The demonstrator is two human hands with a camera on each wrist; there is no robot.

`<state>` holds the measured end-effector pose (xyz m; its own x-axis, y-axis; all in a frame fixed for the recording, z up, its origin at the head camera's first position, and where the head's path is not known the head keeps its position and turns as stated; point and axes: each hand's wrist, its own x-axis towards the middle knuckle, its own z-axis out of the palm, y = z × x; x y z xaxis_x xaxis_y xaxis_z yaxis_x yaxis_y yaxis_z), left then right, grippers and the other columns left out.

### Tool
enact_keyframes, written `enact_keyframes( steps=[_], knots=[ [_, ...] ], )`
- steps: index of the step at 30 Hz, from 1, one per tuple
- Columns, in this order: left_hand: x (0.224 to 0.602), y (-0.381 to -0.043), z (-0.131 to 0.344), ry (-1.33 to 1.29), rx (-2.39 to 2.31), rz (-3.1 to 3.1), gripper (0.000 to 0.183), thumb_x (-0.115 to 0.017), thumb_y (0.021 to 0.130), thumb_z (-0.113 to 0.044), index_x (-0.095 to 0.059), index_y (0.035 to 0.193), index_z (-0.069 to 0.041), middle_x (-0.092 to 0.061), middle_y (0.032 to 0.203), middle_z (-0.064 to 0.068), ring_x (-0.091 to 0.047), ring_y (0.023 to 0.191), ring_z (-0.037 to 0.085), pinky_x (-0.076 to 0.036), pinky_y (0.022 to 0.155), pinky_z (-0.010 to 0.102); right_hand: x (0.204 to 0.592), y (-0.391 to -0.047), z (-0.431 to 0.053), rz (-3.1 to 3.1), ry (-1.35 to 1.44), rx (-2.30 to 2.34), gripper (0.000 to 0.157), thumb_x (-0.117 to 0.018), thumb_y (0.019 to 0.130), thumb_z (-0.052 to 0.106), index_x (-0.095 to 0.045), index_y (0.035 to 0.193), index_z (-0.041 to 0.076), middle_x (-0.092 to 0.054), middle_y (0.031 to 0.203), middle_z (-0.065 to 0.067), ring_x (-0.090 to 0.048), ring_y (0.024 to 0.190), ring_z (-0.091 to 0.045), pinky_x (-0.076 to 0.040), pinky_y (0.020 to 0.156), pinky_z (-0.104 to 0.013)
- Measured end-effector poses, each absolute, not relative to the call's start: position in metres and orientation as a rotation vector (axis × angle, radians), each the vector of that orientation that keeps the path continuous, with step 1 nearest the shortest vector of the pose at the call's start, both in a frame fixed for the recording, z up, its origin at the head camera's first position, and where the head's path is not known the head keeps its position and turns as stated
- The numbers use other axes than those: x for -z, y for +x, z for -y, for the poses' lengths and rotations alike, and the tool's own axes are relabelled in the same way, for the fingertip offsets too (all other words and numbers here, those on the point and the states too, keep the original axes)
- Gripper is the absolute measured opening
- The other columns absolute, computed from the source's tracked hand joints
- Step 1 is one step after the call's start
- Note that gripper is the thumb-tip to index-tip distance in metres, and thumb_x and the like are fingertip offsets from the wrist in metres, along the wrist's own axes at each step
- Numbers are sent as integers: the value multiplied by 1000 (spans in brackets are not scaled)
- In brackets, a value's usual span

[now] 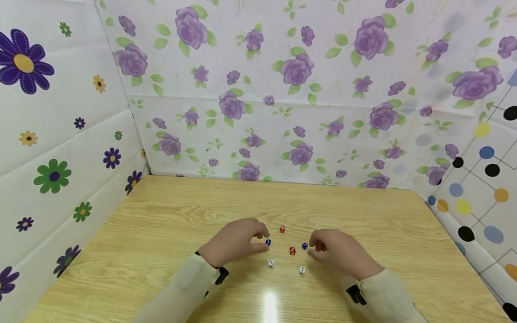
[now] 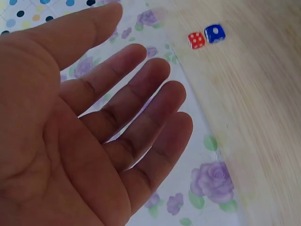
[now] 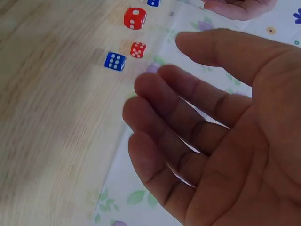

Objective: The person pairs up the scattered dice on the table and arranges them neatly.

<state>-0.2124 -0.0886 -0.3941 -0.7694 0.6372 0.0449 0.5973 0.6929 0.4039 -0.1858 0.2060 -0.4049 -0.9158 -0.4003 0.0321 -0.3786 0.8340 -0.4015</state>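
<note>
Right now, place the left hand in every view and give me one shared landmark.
Head: the left hand is just left of centre, below the middle.
Left wrist: it fills the left side.
Right wrist: part of it shows at the top edge, right of centre.
Shared landmark: purple-flowered cloth.

Right wrist view: the edge slices a white-pipped blue cubic die [image 3: 153, 2] at twelve o'clock, bare left hand [image 3: 242, 8] at one!

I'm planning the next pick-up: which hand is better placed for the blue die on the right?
The right hand, most likely. In the head view it appears close beside that blue die, while the left hand is farther off, with a red die between.
</note>
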Motion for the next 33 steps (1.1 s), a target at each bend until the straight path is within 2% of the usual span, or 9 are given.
enact_keyframes(
  steps=[4, 10, 15, 20, 25, 33],
  knots=[
    [399, -212, 83, 1059, -591, -2772, 24, -76, 96, -32, -75, 113, -15, -72, 108, -3, -66, 96, 12, -55, 83, 30, 407, -185, -206, -2937, -685, 597, 4, -76, 95, 19, -72, 93, 20, -59, 76, 15, -51, 66, -2, -47, 62, -27],
    [406, -214, 78, 1074, -552, -2729, 24, -77, 95, -28, -75, 115, -14, -74, 110, -3, -66, 96, 9, -55, 84, 27, 411, -187, -207, -2886, -750, 552, 7, -74, 96, 19, -71, 91, 22, -57, 73, 15, -48, 64, -3, -44, 61, -26],
    [408, -213, 74, 1081, -542, -2687, 22, -78, 95, -23, -76, 115, -15, -73, 102, -5, -63, 87, 5, -54, 80, 26, 414, -188, -206, -2794, -818, 571, 10, -72, 97, 21, -69, 89, 25, -56, 74, 16, -48, 65, -2, -43, 62, -27],
    [413, -210, 70, 1053, -547, -2630, 18, -77, 94, -20, -76, 112, -19, -68, 91, -14, -59, 80, -2, -52, 78, 22, 416, -186, -203, -2735, -826, 604, 12, -75, 95, 23, -67, 87, 28, -56, 74, 16, -48, 67, -2, -42, 63, -27],
    [414, -206, 69, 1068, -546, -2641, 11, -77, 94, -17, -77, 105, -20, -67, 91, -14, -56, 78, 0, -51, 76, 22, 419, -185, -200, -2690, -861, 642, 15, -77, 94, 25, -67, 84, 30, -56, 73, 16, -46, 67, -1, -42, 63, -26],
    [418, -202, 66, 1109, -535, -2668, 9, -77, 94, -18, -78, 103, -18, -67, 90, -13, -53, 75, 0, -50, 74, 21, 424, -184, -199, -2672, -917, 657, 16, -78, 94, 24, -68, 84, 31, -53, 71, 17, -44, 65, 1, -41, 62, -25]
  ],
)
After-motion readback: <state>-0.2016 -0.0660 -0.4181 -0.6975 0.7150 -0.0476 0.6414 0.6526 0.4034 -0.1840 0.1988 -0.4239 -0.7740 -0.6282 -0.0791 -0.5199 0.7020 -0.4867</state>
